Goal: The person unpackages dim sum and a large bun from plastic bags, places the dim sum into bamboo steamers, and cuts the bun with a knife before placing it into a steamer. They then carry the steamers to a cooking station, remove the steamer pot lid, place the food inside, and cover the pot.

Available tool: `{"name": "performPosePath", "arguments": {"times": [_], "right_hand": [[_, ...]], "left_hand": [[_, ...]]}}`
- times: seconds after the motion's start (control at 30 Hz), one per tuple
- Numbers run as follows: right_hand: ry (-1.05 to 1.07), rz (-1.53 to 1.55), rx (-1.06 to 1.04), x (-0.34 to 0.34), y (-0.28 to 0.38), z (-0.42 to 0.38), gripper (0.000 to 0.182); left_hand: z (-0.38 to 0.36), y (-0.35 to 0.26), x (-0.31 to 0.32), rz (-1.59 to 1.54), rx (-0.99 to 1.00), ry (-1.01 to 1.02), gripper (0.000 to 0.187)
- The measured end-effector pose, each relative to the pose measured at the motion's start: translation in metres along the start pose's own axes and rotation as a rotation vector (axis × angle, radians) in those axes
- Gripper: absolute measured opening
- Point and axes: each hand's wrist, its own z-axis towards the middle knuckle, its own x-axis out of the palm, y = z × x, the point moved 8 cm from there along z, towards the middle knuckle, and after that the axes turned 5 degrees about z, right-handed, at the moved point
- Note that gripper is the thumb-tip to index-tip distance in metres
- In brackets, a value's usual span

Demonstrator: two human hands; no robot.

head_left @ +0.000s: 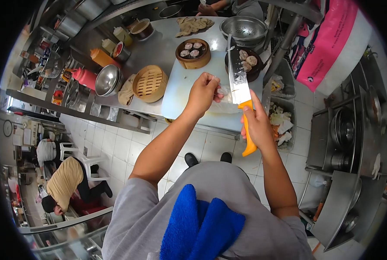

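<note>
My right hand [257, 123] is wrapped around the yellow-orange handle of a long kitchen knife [238, 82], whose blade points away from me. Left of the blade, my left hand [204, 93] is closed in a pinch; what its fingertips hold is hidden. Beside those fingers lies crumpled clear plastic [228, 106] and a small pinkish lump [222, 92], on a pale cutting board [180, 97]. A round bamboo steamer [193, 63] with several dumplings stands on the board. More dumplings [246, 60] sit in a dark round container right of the blade.
A slatted bamboo steamer [150, 82], metal bowls [108, 79] and a pink squeeze bottle [84, 78] stand on the left. A colander [243, 29] is at the back, near another person's arm. Scrap bins [284, 123] stand below the counter's right side. Another person [67, 184] bends over at lower left.
</note>
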Motion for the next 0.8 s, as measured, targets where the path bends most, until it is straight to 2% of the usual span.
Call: {"name": "performPosePath", "arguments": {"times": [0.3,0.47,0.7,0.8], "right_hand": [[0.082,-0.045,0.104,0.0,-0.012,-0.011,0.054],[0.172,-0.099,0.135,-0.004,-0.021,-0.039,0.056],[0.243,-0.077,0.219,-0.025,-0.025,-0.083,0.056],[0.264,-0.255,0.203,-0.041,-0.013,-0.099,0.056]], "left_hand": [[-0.009,0.001,-0.001,-0.107,-0.069,0.003,0.013],[-0.011,0.003,0.002,-0.103,-0.096,0.043,0.013],[-0.009,-0.001,-0.01,-0.104,-0.057,0.001,0.013],[-0.01,-0.002,-0.015,-0.069,-0.042,-0.009,0.013]]}}
